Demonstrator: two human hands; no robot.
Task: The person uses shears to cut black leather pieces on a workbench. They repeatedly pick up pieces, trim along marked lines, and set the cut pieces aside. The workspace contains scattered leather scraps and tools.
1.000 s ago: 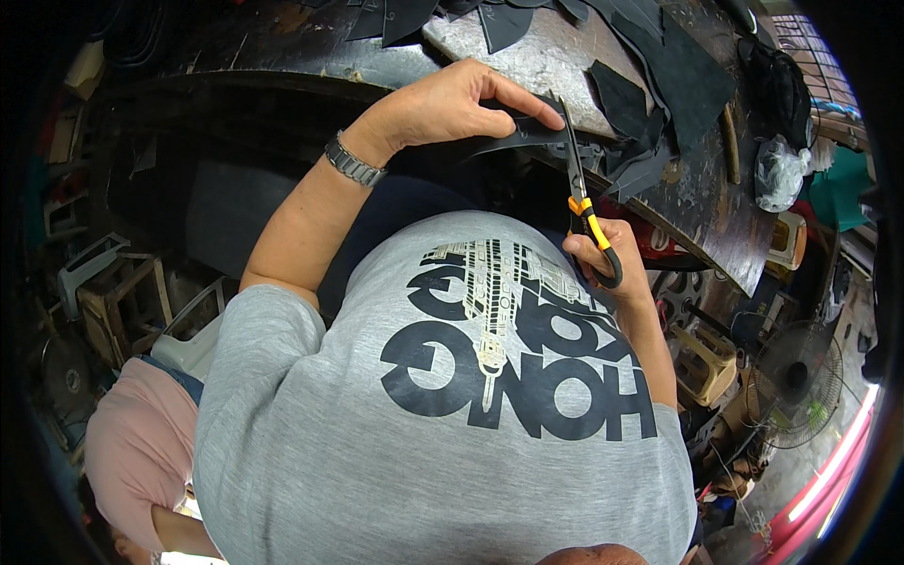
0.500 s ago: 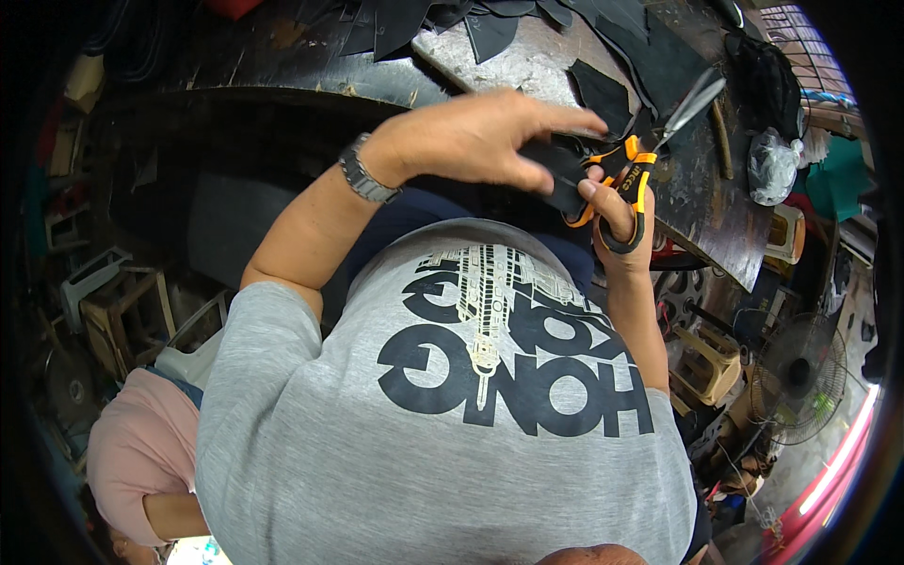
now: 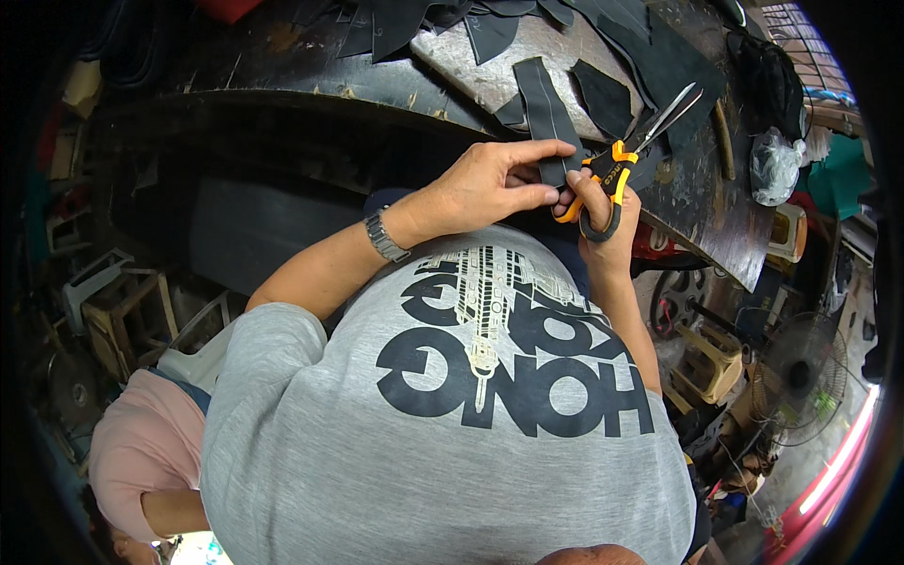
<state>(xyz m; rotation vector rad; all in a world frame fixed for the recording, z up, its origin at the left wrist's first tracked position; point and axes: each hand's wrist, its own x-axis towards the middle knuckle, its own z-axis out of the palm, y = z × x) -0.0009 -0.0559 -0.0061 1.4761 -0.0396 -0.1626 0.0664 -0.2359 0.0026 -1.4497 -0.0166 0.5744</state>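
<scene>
A flat black strip [image 3: 543,102] of leather-like material, marked with a thin pale line, stands out from between my hands toward the table. Thumb and fingers of my left hand [image 3: 471,185] close around its near end from the left. My right hand [image 3: 609,218] grips a pair of scissors [image 3: 617,169] with orange and black handles; its blades point away to the right, a little apart. The right fingertips meet the strip's near end beside the left fingers, and part of that contact is hidden.
Black cut pieces [image 3: 603,97] lie on a worn board [image 3: 461,68] atop the dark table [image 3: 282,71]. A wooden stick [image 3: 722,139] and a clear plastic bag [image 3: 775,165] are at the right. Behind on the left sits a person in pink [image 3: 149,452]; a fan [image 3: 800,367] stands right.
My left hand has come down and closed on the strip, which now points up toward the board. The scissors have shifted slightly left, their blades swinging lower.
</scene>
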